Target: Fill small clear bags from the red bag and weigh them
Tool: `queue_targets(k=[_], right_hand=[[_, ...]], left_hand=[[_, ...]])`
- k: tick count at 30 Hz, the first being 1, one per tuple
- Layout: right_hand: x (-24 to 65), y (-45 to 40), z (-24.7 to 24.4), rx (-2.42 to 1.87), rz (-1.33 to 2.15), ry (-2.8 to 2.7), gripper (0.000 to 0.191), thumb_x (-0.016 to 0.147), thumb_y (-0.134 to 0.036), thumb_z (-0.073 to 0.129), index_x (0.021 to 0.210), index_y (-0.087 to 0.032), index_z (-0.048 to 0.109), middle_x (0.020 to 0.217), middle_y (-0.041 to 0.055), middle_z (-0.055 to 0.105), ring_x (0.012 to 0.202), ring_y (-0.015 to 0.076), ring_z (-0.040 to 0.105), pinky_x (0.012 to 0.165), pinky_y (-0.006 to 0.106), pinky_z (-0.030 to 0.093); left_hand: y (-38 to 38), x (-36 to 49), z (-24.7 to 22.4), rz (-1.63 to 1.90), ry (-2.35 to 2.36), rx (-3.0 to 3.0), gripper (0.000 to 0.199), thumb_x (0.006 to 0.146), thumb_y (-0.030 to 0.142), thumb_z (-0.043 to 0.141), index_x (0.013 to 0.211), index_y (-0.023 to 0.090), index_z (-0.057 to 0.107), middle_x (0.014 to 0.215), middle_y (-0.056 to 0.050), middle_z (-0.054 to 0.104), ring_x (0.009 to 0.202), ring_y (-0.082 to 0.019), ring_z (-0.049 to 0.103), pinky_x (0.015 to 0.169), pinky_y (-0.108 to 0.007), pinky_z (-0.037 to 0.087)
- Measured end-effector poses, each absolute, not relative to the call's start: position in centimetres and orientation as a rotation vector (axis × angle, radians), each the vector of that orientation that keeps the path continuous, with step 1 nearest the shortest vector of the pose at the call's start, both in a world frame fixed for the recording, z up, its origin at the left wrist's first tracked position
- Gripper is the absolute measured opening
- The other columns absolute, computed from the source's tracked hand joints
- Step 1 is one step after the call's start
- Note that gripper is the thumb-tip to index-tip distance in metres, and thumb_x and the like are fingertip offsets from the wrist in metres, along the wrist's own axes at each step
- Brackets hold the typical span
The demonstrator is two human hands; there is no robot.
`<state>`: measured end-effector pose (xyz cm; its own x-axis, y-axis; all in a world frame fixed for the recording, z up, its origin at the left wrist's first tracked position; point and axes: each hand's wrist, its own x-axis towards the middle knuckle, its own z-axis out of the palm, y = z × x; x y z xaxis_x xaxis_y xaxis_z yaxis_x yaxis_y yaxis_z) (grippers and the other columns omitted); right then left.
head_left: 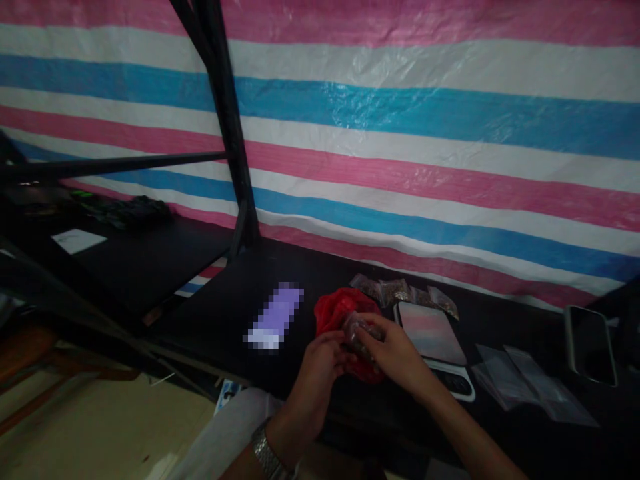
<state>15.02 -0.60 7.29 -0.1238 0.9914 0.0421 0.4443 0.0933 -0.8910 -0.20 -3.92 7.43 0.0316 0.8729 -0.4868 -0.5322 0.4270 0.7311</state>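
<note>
My right hand (395, 347) is closed around a small clear plastic bag (359, 333) with brownish contents. On the bag's left side, my left hand (320, 363) has its fingers curled against it, thumb near the edge. Beneath both hands a red plastic bag (340, 305) lies crumpled on the black table. Just right of it stands a digital scale (433, 333) with a shiny weighing plate. Behind the scale, several filled small bags (395, 291) lie in a row. The exact contents of the held bag are too dim to make out.
Flat clear zip bags (530, 383) lie right of the scale, with a phone (591, 345) beyond them. A blurred-out purple item (277, 317) is on the left. A black metal frame post (227, 133) and a striped plastic sheet (425, 153) rise behind the table.
</note>
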Motion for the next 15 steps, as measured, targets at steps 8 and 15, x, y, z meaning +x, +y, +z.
queue_targets(k=[8, 15], right_hand=[[15.7, -1.3, 7.2, -1.434, 0.998, -1.690, 0.030, 0.094, -0.041, 0.061, 0.111, -0.021, 0.075, 0.108, 0.0071, 0.080, 0.100, 0.0275, 0.075, 0.094, 0.042, 0.055], [17.1, -3.4, 9.0, -1.212, 1.159, -1.509, 0.037, 0.092, -0.059, 0.070, 0.101, -0.024, 0.075, 0.105, 0.0067, 0.080, 0.098, 0.0264, 0.074, 0.096, 0.040, 0.056]], left_hand=[[-3.8, -0.3, 7.0, 1.158, 1.083, 0.495, 0.043, 0.069, 0.011, 0.055, 0.107, 0.009, 0.073, 0.090, -0.010, 0.076, 0.070, -0.018, 0.069, 0.073, -0.032, 0.053], [-3.3, 0.5, 7.1, 1.418, 0.971, 0.871, 0.025, 0.075, 0.023, 0.074, 0.099, 0.019, 0.074, 0.090, -0.003, 0.077, 0.080, -0.017, 0.070, 0.077, -0.028, 0.054]])
